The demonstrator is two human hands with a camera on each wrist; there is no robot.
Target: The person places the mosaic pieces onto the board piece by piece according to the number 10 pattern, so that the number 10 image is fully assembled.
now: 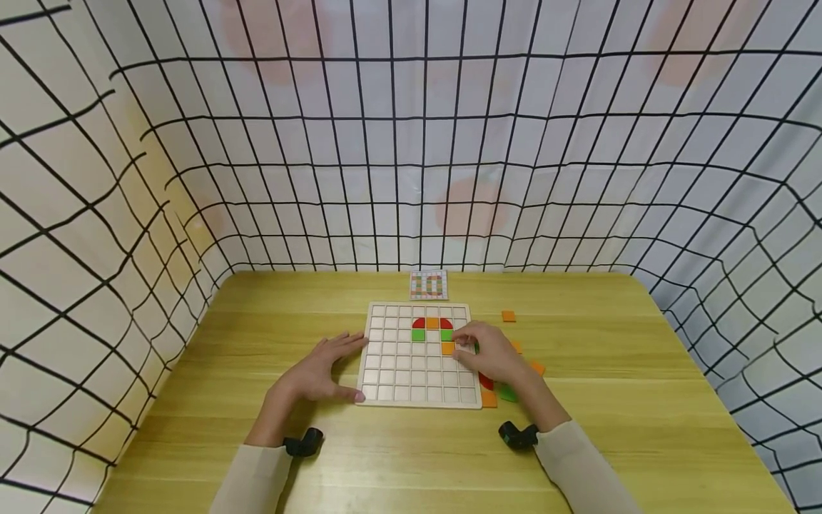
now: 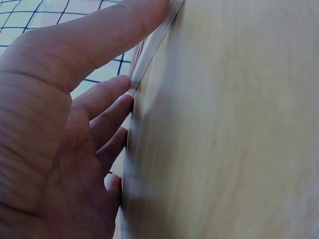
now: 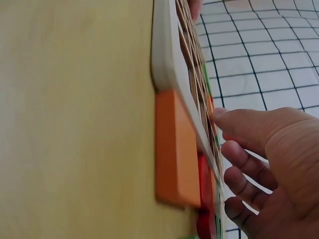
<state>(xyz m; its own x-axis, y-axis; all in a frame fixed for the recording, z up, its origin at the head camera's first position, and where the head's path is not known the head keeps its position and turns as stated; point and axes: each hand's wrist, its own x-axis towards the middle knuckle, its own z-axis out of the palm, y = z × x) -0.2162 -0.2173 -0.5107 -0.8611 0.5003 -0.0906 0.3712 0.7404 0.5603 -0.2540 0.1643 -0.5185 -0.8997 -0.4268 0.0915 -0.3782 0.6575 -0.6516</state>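
A pale wooden grid board [image 1: 388, 375] lies on the table. My left hand [image 1: 317, 371] is spread along its left side, thumb at the near corner and fingertips against the edge. Over the right side of the board is my right hand [image 1: 491, 353], its fingers loosely bent. Its thumb tip meets an orange square [image 1: 447, 348] set in the grid. Just above that sits a green square [image 1: 446, 335], close to the index fingertip. Two red rounded pieces [image 1: 419, 323], another orange square [image 1: 432, 323] and a second green square [image 1: 418, 335] fill nearby cells.
A small pattern card [image 1: 428, 285] lies beyond the board. Along the board's right edge are loose pieces: an orange block [image 3: 174, 149], a red piece [image 1: 486, 382] and a green one [image 1: 507, 392]. Farther back rests an orange square [image 1: 508, 316]. Black-lined white fabric [image 1: 411, 143] surrounds the table.
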